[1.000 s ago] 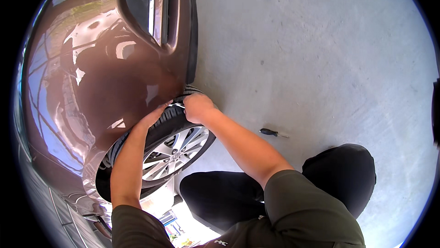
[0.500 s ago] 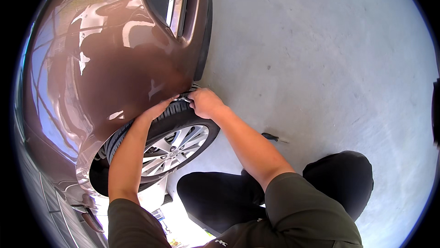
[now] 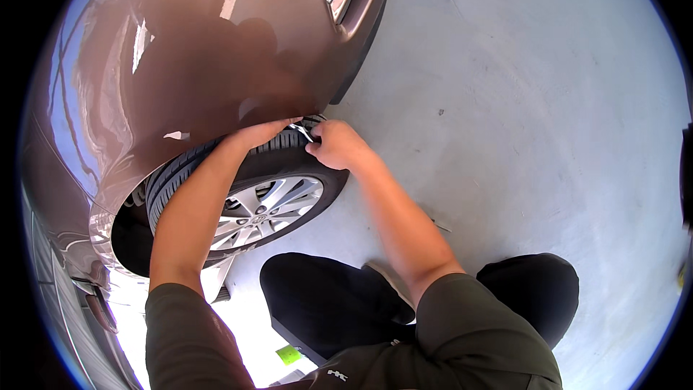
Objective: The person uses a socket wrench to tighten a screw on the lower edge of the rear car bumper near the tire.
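"two hands at the tyre (image 3: 285,162): how much room have they got?"

"little. the brown fender's (image 3: 209,94) edge curves close over the tread, and the left hand (image 3: 266,132) lies along that slot; i can't tell whether its fingertips grip anything."

"and the right hand (image 3: 336,143)?"

"thumb and fingers pinched on the silver tool (image 3: 304,132), between the hands at the tread's top. pale floor (image 3: 548,145) spreads wide rightward."

"anything in the way?"

"the right forearm (image 3: 398,213) partly hides a thin metal shaft (image 3: 444,228) on the floor; black-trousered knees (image 3: 533,292) sit below."
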The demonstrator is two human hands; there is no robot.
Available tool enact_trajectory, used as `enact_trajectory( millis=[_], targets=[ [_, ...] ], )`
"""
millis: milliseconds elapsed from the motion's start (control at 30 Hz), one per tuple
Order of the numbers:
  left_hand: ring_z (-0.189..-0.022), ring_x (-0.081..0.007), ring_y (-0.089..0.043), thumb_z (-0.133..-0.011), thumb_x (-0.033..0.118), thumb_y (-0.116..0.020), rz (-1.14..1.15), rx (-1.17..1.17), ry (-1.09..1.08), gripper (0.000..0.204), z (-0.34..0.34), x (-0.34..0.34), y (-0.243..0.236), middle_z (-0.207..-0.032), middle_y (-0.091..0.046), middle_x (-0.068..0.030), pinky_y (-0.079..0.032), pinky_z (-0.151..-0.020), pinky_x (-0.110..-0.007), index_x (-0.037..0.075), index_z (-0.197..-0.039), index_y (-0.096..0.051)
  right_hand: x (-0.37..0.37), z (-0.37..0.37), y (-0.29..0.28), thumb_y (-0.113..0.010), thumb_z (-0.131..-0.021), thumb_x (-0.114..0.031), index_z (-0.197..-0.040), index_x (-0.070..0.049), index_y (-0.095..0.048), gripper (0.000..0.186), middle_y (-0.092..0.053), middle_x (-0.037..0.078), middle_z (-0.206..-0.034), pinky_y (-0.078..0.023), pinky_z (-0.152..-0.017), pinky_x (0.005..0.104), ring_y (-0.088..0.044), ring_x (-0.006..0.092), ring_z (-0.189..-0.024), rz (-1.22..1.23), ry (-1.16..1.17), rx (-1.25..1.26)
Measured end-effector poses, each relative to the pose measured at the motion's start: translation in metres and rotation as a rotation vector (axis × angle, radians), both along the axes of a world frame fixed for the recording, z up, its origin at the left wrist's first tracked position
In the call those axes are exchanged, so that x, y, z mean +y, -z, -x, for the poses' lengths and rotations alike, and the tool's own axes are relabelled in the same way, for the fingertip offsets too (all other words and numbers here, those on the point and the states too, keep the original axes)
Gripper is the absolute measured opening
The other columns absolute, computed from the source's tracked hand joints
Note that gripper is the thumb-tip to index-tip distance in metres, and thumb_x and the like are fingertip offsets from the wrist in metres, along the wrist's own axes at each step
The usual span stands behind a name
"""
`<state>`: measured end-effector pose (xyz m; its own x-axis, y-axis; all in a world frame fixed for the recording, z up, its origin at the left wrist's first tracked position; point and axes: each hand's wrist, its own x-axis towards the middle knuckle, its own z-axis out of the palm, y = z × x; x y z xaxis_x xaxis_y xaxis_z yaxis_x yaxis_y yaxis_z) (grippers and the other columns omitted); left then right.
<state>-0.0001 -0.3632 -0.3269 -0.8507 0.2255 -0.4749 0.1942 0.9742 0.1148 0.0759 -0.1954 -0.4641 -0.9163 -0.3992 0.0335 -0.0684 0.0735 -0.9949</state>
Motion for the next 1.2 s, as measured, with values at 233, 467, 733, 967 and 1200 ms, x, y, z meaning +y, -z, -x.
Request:
enact_trajectory(
  millis=[233, 467, 733, 967, 1200],
  targets=[
    [-0.14, -0.0209, -0.044, -0.104, 0.046, -0.059, 0.238, -0.045, 0.049, 0.057, 0.002, 0.003, -0.019, -0.151, -0.052, -0.0083, -0.033, -0.119, -0.035, 0.009, -0.148, -0.053, -0.022, 0.006, 0.033, -0.07, -0.094, -0.019, -0.107, -0.001, -0.073, 0.022, -0.071, 0.02, -0.103, -0.052, -0.085, 0.046, -0.067, 0.0407, -0.095, 0.003, 0.053, 0.09],
    [-0.112, -0.027, -0.065, -0.098, 0.038, -0.061, 0.252, 0.417, 0.651, 0.036, 0.013, -0.031, -0.002, -0.124, -0.07, -0.0081, -0.048, -0.098, -0.04, 0.013, -0.122, -0.069, -0.037, 0.004, 0.04, -0.07, -0.095, -0.021, -0.108, 0.001, -0.072, 0.026, -0.07, 0.017, -0.1, -0.053, -0.082, 0.0434, -0.068, 0.0352, -0.092, 0.114, 0.233, 0.166],
    [-0.109, -0.0286, -0.066, -0.095, 0.029, -0.066, 0.034, 0.162, 0.459, 0.035, 0.026, -0.023, 0.01, -0.117, -0.073, -0.0118, -0.05, -0.097, -0.039, 0.007, -0.123, -0.071, -0.015, -0.005, -0.008, -0.077, -0.091, -0.029, -0.093, 0.001, -0.07, 0.032, -0.061, 0.001, -0.071, -0.043, -0.059, 0.0301, -0.049, 0.012, -0.059, 0.432, -0.205, -0.355],
    [-0.106, -0.0352, -0.065, -0.094, 0.029, -0.065, 0.058, 0.058, 0.551, 0.031, 0.039, -0.015, 0.021, -0.111, -0.073, -0.0195, -0.048, -0.098, -0.046, 0.005, -0.11, -0.076, -0.033, -0.008, -0.006, -0.076, -0.092, -0.028, -0.097, 0.001, -0.072, 0.029, -0.064, -0.001, -0.074, -0.038, -0.057, 0.0264, -0.047, 0.007, -0.062, -0.017, 0.292, 0.096],
    [-0.112, -0.0345, -0.064, -0.095, 0.031, -0.063, 0.145, 0.095, 0.651, 0.036, 0.043, -0.021, 0.03, -0.117, -0.072, -0.0192, -0.047, -0.102, -0.046, 0.004, -0.117, -0.074, -0.023, -0.004, -0.008, -0.076, -0.092, -0.027, -0.097, 0.003, -0.072, 0.03, -0.064, 0.0, -0.072, -0.042, -0.059, 0.0288, -0.05, 0.0085, -0.064, 0.055, 0.004, -0.224]
  ],
)
